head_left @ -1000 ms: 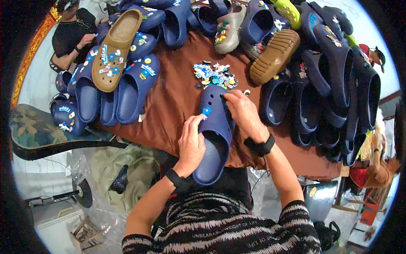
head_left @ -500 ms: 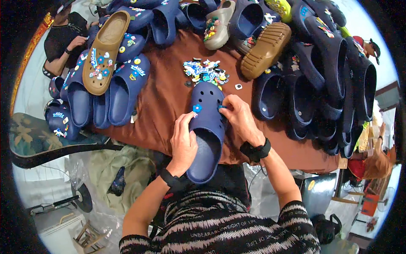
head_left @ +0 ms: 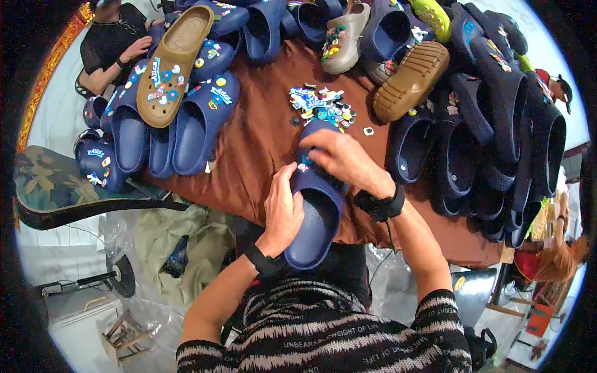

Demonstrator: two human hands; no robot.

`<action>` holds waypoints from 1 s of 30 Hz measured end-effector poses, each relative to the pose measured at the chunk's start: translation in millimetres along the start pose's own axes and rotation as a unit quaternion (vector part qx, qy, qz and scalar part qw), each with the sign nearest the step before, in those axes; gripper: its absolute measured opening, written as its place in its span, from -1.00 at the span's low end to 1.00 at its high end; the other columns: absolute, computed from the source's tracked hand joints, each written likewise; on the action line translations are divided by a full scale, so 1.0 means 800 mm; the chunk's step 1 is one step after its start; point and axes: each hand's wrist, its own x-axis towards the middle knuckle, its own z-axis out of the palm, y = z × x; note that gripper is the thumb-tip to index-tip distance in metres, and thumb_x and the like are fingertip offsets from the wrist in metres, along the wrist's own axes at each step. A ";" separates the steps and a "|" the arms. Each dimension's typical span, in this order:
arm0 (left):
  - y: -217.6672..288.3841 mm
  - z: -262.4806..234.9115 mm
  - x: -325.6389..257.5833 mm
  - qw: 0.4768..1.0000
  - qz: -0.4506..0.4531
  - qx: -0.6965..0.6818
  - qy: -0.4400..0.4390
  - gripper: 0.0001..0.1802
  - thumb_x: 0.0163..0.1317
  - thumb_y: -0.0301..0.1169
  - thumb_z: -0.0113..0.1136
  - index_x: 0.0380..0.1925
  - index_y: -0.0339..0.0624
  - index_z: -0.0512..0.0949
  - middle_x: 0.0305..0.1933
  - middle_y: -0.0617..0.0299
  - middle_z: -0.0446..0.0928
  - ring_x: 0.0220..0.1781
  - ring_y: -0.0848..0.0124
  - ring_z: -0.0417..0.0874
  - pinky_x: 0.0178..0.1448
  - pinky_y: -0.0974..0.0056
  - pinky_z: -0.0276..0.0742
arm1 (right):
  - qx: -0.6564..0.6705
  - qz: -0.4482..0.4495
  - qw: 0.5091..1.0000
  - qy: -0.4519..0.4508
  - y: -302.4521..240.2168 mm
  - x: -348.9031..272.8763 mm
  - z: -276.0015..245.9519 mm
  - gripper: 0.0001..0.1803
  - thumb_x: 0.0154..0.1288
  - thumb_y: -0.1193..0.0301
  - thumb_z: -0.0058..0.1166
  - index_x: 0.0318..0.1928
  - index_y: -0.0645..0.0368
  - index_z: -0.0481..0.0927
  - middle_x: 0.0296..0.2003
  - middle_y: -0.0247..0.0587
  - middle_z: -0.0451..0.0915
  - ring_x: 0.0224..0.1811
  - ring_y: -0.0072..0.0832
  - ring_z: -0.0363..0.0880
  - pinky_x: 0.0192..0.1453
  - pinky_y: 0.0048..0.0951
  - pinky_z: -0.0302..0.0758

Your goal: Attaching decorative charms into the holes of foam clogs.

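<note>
A navy blue clog lies on the brown cloth in front of me, toe pointing away and heel toward my body. My left hand grips its left side, thumb near the foot opening. Over the vented upper reaches my right hand, curled and smeared by motion; its fingertips are near the clog's left side, and whether they pinch anything is unclear. A small round charm shows on the upper beside the left fingertips. Just beyond the toe sits a pile of colourful shoe charms. My right hand hides much of the upper.
Navy clogs with charms crowd the left, a tan clog lying on top. More dark clogs are stacked at right, beside an upturned brown clog. A grey clog stands at the back. Another person is at far left.
My right hand has moved from the clog's right side leftward across its upper and is now blurred. My left hand keeps its hold. The whole view has shifted slightly.
</note>
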 end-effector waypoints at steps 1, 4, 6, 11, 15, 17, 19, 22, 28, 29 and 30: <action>-0.001 0.000 0.001 1.000 0.001 -0.004 0.004 -0.33 0.14 -0.68 0.07 0.33 -0.21 0.29 0.30 -0.12 0.40 0.34 -0.10 0.44 0.39 -0.02 0.39 | 0.000 0.002 1.000 0.000 -0.008 0.000 0.000 -0.72 0.30 0.40 0.14 -0.01 0.20 0.65 0.01 0.02 0.64 0.09 -0.03 0.61 0.17 -0.11 0.54; 0.000 0.000 0.000 1.000 0.003 -0.011 0.007 -0.32 0.14 -0.68 0.07 0.34 -0.21 0.28 0.31 -0.11 0.40 0.35 -0.08 0.43 0.40 -0.03 0.37 | -0.020 -0.032 0.997 -0.062 -0.017 0.000 -0.001 -0.73 0.30 0.41 0.12 -0.02 0.22 0.65 -0.01 0.02 0.64 0.08 -0.02 0.60 0.16 -0.10 0.53; 0.003 0.001 0.003 1.000 0.004 -0.014 0.009 -0.31 0.14 -0.69 0.06 0.34 -0.21 0.28 0.31 -0.10 0.40 0.36 -0.07 0.42 0.40 -0.03 0.36 | -0.012 -0.043 0.996 -0.076 -0.014 0.002 -0.004 -0.72 0.30 0.44 0.11 0.00 0.22 0.65 -0.05 0.02 0.61 0.07 0.01 0.58 0.16 -0.08 0.52; 0.012 -0.004 0.006 1.000 0.031 0.008 -0.001 -0.35 0.11 -0.73 0.03 0.27 -0.13 0.38 0.25 -0.06 0.42 0.31 -0.08 0.46 0.34 -0.02 0.44 | -0.010 -0.034 0.998 -0.050 -0.011 0.001 0.001 -0.78 0.28 0.46 0.13 -0.08 0.22 0.63 -0.18 0.01 0.55 0.00 0.01 0.55 0.09 -0.07 0.50; 0.011 -0.003 0.007 0.999 0.033 0.001 0.012 -0.37 0.09 -0.74 0.04 0.22 -0.12 0.42 0.23 -0.05 0.43 0.27 -0.08 0.48 0.31 -0.02 0.47 | 0.011 0.005 0.999 -0.051 -0.009 0.001 0.003 -0.85 0.26 0.46 0.18 -0.18 0.20 0.59 -0.25 -0.02 0.51 -0.06 -0.01 0.54 0.01 -0.10 0.49; 0.011 -0.002 0.007 0.999 0.038 0.007 0.013 -0.37 0.08 -0.75 0.04 0.21 -0.13 0.41 0.22 -0.05 0.43 0.26 -0.07 0.49 0.31 -0.02 0.46 | 0.058 0.002 0.998 -0.005 0.000 -0.014 0.008 -0.85 0.24 0.47 0.20 -0.18 0.20 0.59 -0.25 -0.03 0.52 -0.08 -0.02 0.54 0.00 -0.12 0.48; 0.010 -0.003 0.007 0.999 0.040 0.003 0.011 -0.38 0.09 -0.74 0.03 0.21 -0.13 0.41 0.22 -0.05 0.44 0.26 -0.08 0.49 0.31 -0.02 0.46 | 0.105 -0.001 0.994 0.041 0.000 -0.026 0.012 -0.84 0.23 0.48 0.22 -0.18 0.19 0.59 -0.25 -0.04 0.52 -0.10 -0.03 0.53 -0.01 -0.13 0.48; 0.015 -0.005 0.008 0.999 0.036 -0.002 0.013 -0.39 0.09 -0.74 0.04 0.21 -0.14 0.41 0.22 -0.05 0.44 0.26 -0.08 0.49 0.32 -0.02 0.45 | 0.191 0.132 0.968 0.099 -0.001 -0.029 0.011 -0.83 0.22 0.49 0.24 -0.18 0.20 0.59 -0.25 -0.03 0.52 -0.13 -0.05 0.53 -0.01 -0.14 0.48; 0.014 -0.002 0.006 1.000 0.015 -0.003 0.022 -0.40 0.11 -0.72 0.04 0.21 -0.18 0.39 0.24 -0.07 0.44 0.29 -0.08 0.48 0.35 -0.01 0.43 | -0.028 0.065 0.968 0.239 0.065 0.014 -0.011 -0.81 0.23 0.53 0.19 -0.12 0.21 0.58 -0.16 0.00 0.53 -0.05 -0.01 0.54 0.04 -0.12 0.48; 0.015 -0.001 0.006 1.000 0.008 -0.005 0.015 -0.41 0.11 -0.72 0.05 0.21 -0.19 0.39 0.24 -0.08 0.44 0.30 -0.08 0.47 0.35 0.00 0.42 | -0.033 0.080 0.965 0.246 0.068 0.014 -0.016 -0.76 0.25 0.53 0.16 -0.06 0.19 0.59 -0.12 0.01 0.53 -0.01 0.00 0.54 0.09 -0.11 0.49; 0.015 0.001 0.005 1.000 0.008 -0.005 0.015 -0.41 0.11 -0.72 0.05 0.21 -0.19 0.39 0.24 -0.08 0.44 0.30 -0.08 0.47 0.35 0.00 0.42 | -0.055 0.096 0.968 0.227 0.082 0.016 -0.018 -0.70 0.26 0.51 0.15 0.03 0.16 0.58 -0.04 0.02 0.53 0.05 0.01 0.54 0.13 -0.11 0.49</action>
